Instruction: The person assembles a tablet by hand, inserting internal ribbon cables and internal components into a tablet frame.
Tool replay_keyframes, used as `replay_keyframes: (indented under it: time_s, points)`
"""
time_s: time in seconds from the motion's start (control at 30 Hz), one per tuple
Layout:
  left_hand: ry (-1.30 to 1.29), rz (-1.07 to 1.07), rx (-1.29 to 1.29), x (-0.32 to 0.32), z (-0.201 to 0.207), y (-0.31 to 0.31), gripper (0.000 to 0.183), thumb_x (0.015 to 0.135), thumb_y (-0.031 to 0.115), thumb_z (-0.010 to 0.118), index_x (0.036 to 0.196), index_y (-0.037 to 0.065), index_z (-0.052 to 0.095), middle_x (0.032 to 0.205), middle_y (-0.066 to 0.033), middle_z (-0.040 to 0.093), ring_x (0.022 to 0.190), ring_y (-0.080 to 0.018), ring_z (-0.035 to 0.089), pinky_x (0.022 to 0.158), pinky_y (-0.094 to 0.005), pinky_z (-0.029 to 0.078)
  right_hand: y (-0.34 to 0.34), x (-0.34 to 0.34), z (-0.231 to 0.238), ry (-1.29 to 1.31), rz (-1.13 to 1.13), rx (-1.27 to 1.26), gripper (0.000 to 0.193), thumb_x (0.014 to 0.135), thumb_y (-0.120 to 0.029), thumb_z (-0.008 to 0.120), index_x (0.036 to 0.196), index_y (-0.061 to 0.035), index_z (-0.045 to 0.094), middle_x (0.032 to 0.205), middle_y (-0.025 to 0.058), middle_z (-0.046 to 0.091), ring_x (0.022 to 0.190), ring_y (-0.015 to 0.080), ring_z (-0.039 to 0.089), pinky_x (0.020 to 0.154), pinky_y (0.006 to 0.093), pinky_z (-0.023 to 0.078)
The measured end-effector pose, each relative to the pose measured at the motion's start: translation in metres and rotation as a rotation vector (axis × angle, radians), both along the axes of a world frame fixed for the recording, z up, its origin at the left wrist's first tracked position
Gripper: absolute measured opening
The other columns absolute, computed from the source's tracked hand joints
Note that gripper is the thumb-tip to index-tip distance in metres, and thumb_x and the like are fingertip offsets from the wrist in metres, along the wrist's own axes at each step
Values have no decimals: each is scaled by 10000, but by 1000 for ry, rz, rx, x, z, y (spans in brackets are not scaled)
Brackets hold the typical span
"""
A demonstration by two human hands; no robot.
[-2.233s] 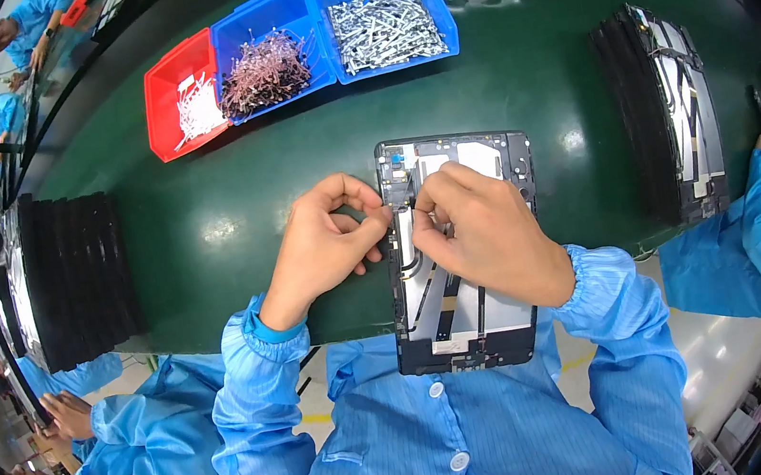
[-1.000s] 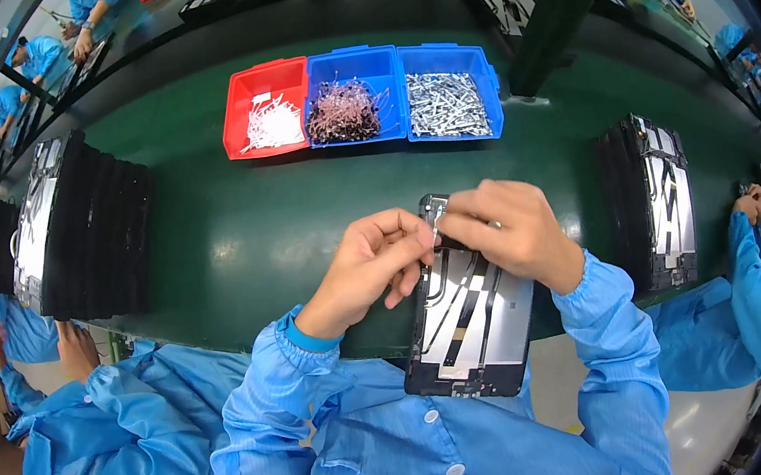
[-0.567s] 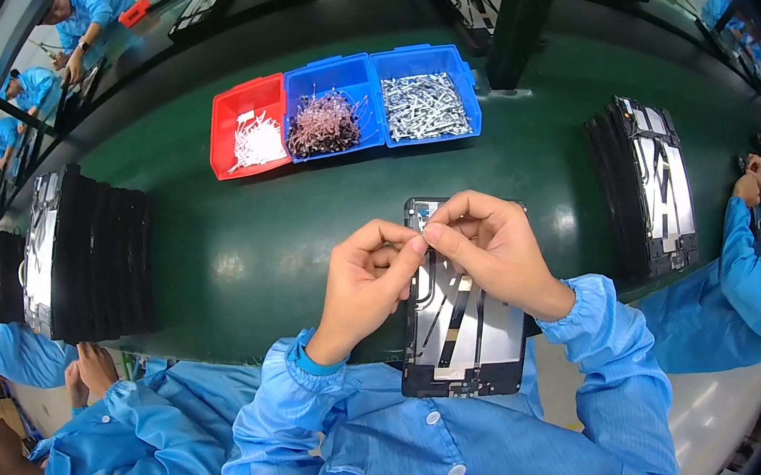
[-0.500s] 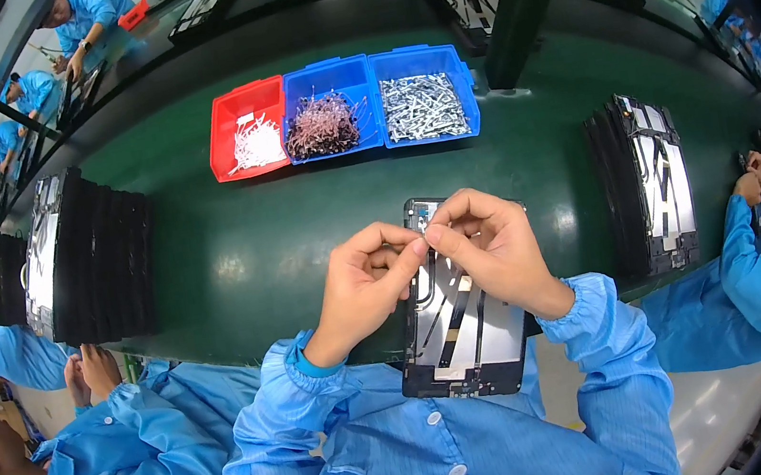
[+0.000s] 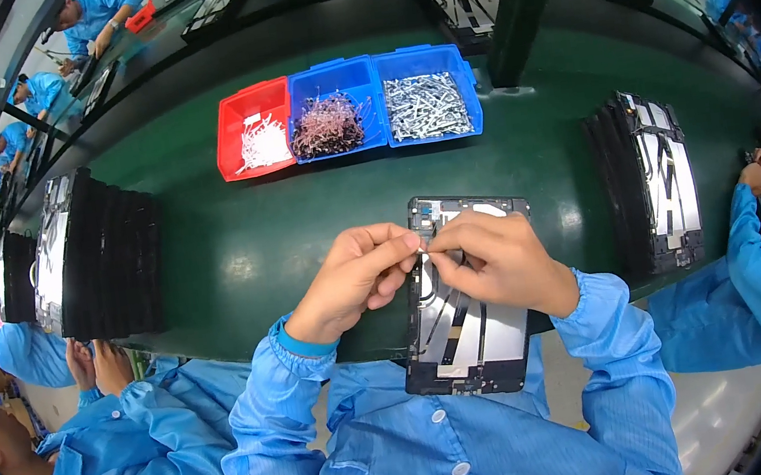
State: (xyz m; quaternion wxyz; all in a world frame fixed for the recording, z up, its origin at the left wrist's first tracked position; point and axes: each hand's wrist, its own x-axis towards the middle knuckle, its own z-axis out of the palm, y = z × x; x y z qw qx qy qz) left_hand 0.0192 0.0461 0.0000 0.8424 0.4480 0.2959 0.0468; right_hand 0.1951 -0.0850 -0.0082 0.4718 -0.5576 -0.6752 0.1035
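An opened tablet (image 5: 498, 328) lies in front of me, its inner side up, showing silver panels and black ribbon cables. Its lower end reaches past the table's near edge. Above its upper left part my left hand (image 5: 354, 277) pinches with thumb and index finger. My right hand (image 5: 507, 264) pinches right beside it, the fingertips nearly meeting. A tiny pale piece shows between the two pinches, too small to name. The right hand covers part of the tablet's upper half.
Beyond the tablet stand a red bin (image 5: 224, 148) of white pieces, a blue bin (image 5: 306, 76) of thin reddish wired parts and a blue bin (image 5: 420, 61) of silvery pieces. Tablet stacks (image 5: 119, 262) (image 5: 667, 185) flank me. A dark post (image 5: 520, 17) rises behind. Co-workers sit on both sides.
My right hand has turned, its fingers now lying lower and flatter over the tablet. The left fingers have also shifted slightly. Both pinches stay close together, and the view has moved a little.
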Motion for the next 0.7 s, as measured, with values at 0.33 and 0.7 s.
replay_keyframes:
  time_s: [0.33,0.7]
  points:
    - [195,1035,1571,-17,-22,108,104,910,97,689,917,2,732,707,-78,612,583,-143,544,560,-291,446,-25,-2,-5,639,-232,51,58,870,43,694,895,31,642,805,37,651,586,-3,535,473,164,356]
    - [210,-155,766,-35,-20,-49,629,910,316,733,1320,-111,523,979,-136,703,653,-120,645,602,-285,518,-75,-15,-61,770,-325,-43,87,897,35,674,877,13,592,783,4,598,616,-14,495,510,154,349]
